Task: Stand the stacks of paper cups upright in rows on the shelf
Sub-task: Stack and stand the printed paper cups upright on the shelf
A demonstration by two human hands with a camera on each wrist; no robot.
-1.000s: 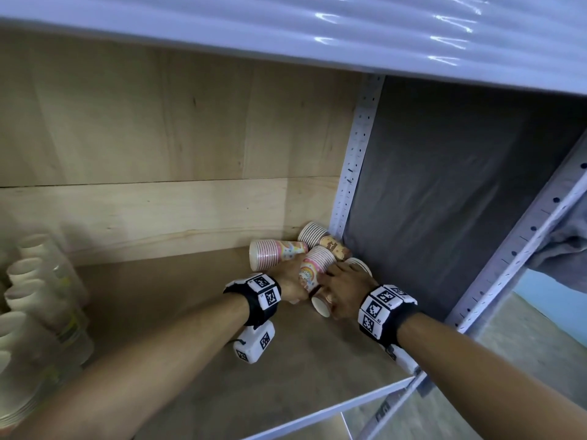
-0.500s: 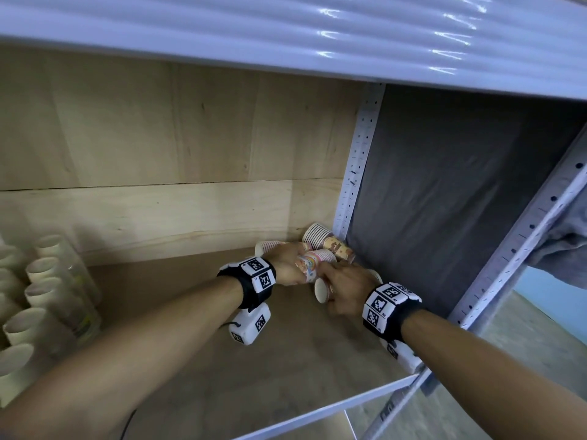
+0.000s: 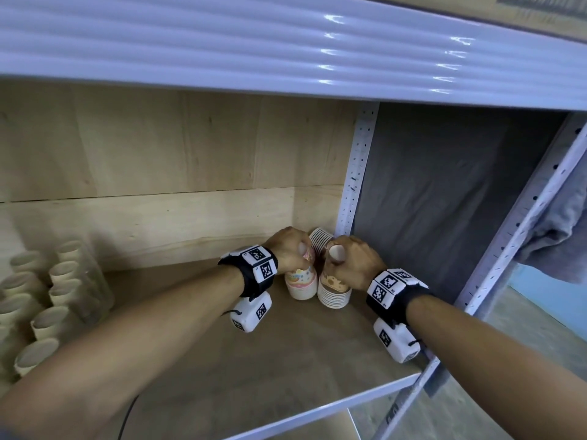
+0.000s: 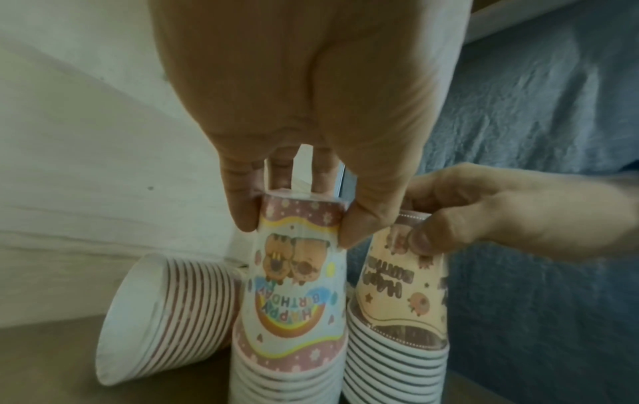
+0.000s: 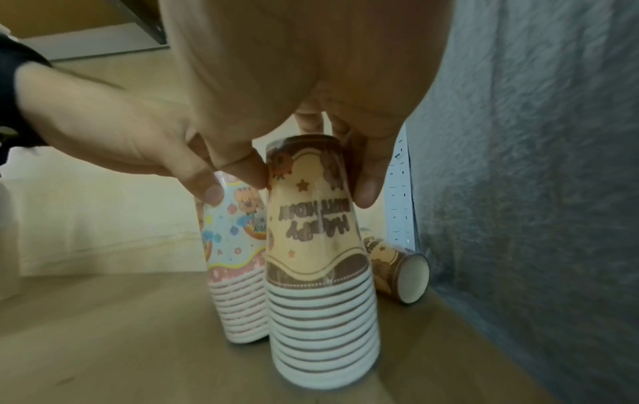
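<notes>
Two wrapped stacks of printed paper cups stand rims down, side by side, near the shelf's back right corner. My left hand (image 3: 298, 251) (image 4: 297, 218) pinches the top of the pink rainbow stack (image 3: 301, 283) (image 4: 290, 314) (image 5: 238, 262). My right hand (image 3: 337, 256) (image 5: 307, 183) grips the top of the brown and peach stack (image 3: 333, 292) (image 5: 318, 273) (image 4: 397, 314). Behind them a pink-striped stack (image 3: 319, 239) (image 4: 166, 314) lies on its side, and another brown stack (image 5: 397, 270) lies against the grey cloth.
Rows of plain beige cup stacks (image 3: 47, 296) stand at the left of the shelf board (image 3: 254, 376). A perforated white post (image 3: 357, 173) and grey cloth wall (image 3: 444, 201) close the right side. The upper shelf (image 3: 286, 52) hangs overhead.
Both hands have turned the pink and brown stacks from lying on the shelf to standing upright, rims down, and now hold them by their tops.
</notes>
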